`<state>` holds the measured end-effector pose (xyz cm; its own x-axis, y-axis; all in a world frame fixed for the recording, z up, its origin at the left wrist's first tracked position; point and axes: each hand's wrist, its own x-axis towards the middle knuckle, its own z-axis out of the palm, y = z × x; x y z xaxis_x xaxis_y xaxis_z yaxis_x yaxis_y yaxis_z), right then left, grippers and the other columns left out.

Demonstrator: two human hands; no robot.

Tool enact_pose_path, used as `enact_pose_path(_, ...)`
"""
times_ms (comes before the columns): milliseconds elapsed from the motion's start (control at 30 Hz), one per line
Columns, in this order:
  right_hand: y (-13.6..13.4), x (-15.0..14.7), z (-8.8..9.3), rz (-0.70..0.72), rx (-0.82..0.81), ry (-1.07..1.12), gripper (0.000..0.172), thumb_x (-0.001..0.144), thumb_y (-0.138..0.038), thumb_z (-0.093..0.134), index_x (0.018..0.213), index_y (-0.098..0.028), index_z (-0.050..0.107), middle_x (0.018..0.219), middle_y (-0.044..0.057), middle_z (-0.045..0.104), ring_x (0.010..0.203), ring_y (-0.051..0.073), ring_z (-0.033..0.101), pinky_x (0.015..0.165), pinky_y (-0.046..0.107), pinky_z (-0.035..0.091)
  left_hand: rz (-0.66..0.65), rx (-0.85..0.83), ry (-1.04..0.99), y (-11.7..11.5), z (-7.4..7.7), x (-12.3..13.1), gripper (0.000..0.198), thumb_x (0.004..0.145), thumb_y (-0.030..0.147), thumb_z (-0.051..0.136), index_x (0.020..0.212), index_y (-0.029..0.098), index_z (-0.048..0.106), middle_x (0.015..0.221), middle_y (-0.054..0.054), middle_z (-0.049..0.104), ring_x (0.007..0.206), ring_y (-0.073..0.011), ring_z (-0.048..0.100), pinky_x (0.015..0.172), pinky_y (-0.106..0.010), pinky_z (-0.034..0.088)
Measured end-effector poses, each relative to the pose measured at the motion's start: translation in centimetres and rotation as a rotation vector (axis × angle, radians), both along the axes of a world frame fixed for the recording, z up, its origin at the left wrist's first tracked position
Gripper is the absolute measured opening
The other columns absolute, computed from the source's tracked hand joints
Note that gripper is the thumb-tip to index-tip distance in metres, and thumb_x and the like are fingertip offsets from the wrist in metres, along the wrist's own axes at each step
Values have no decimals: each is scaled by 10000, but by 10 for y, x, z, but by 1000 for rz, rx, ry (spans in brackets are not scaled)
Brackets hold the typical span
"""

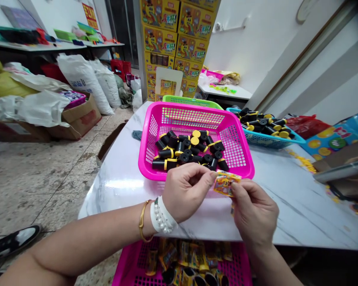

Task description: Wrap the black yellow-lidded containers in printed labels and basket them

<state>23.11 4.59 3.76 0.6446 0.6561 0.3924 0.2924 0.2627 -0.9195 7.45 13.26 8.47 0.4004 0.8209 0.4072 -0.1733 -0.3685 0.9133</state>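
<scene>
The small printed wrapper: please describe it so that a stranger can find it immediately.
Look at the marbled white table; on it stands a pink basket. By its near right corner, the left hand and right hand pinch the wrapper, orange-yellow, unlike the mostly black pieces inside.

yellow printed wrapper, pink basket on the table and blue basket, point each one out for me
Yellow printed wrapper [223, 185]: head view, on its printed face.
Pink basket on the table [193, 108]: head view, on its far rim.
Blue basket [264, 139]: head view, on its near wall.
</scene>
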Motion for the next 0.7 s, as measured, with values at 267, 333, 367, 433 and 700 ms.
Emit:
enact_pose_path(267,-4,2,-3,-81,-44,-138,234,907,-342,736,727,-197,699,677,-25,638,607,130,574,622,268,479,-124,-220,18,-1,-2,2,304,943,378,634,830,123,755,574,33,538,443,-58,415,431,-198,330)
enact_pose_path(333,-5,1,-3,-83,-32,-171,232,926,-322,713,729,-201,693,686,-28,633,608,125,569,613,260,471,-137,-264,3,-1,-1,2,294,932,376,640,819,128,750,562,41,528,436,-56,410,430,-196,335)
enact_pose_path(367,-5,0,-2,-78,-20,-193,225,934,-304,703,733,-205,690,691,-30,632,617,124,573,617,256,472,-148,-285,-5,0,0,3,286,925,372,646,811,131,749,555,44,525,436,-56,412,435,-195,345)
enact_pose_path(433,-5,-1,-1,-59,11,-252,200,942,-258,691,747,-214,689,718,-31,646,650,124,589,644,252,483,-177,-323,-7,0,2,3,257,901,358,675,801,136,755,541,45,533,445,-60,431,458,-195,384)
enact_pose_path(700,-2,-7,-1,62,91,-527,137,894,-96,711,869,-231,721,817,-14,711,734,145,653,684,281,512,-122,-273,96,4,2,1,145,745,288,821,786,149,817,813,-70,728,699,-145,653,620,-246,543)
